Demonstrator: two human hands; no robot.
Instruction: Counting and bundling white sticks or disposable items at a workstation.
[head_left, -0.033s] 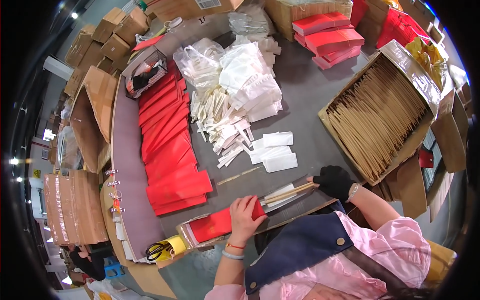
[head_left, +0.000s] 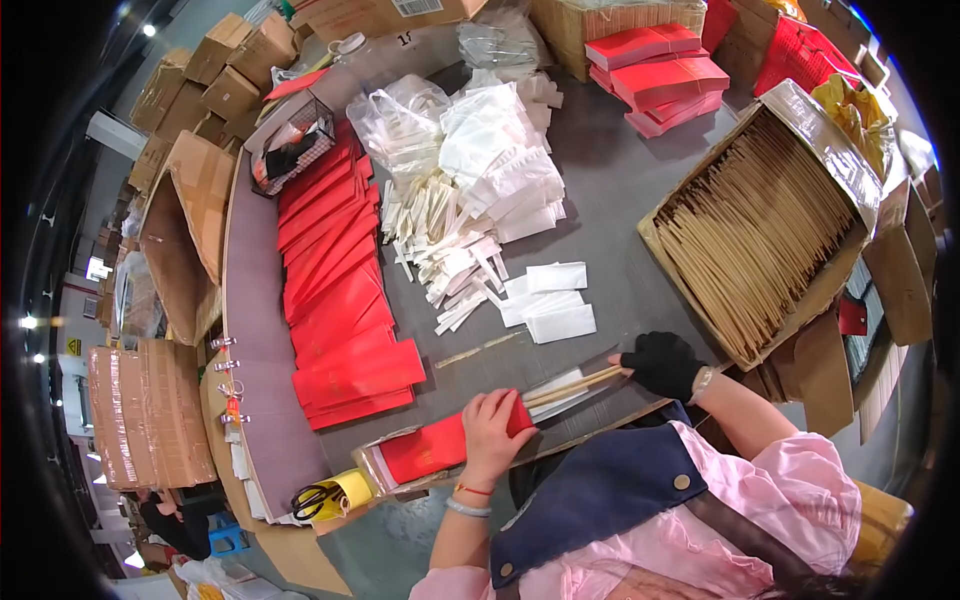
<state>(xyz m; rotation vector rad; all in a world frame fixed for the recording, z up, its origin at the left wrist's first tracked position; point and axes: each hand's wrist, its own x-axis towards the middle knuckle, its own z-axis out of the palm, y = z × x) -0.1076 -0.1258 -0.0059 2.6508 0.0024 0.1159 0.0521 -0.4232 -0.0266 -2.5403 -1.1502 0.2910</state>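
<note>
At the near edge of the surface point(head_left: 610, 240), a red sleeve point(head_left: 425, 450) is being held flat by the left hand point(head_left: 490, 432), and its grip is being closed over the sleeve's right end. Just to the right, pale sticks point(head_left: 580, 386) are being pinched at their right ends by the narrow grip of the black-gloved right hand point(head_left: 663, 364); they are being pointed toward the sleeve, above a white paper piece point(head_left: 560, 405). At near left, scissors point(head_left: 316, 499) are being kept by a yellow holder point(head_left: 351, 490). Farther, a row of red sleeves point(head_left: 335, 290) is being carried at left, white slips point(head_left: 560, 322) in the middle, and brown sticks point(head_left: 755, 240) are being contained by a carton point(head_left: 690, 318) at right. Farthest, stacked red pieces point(head_left: 665, 80) are being supported.
</note>
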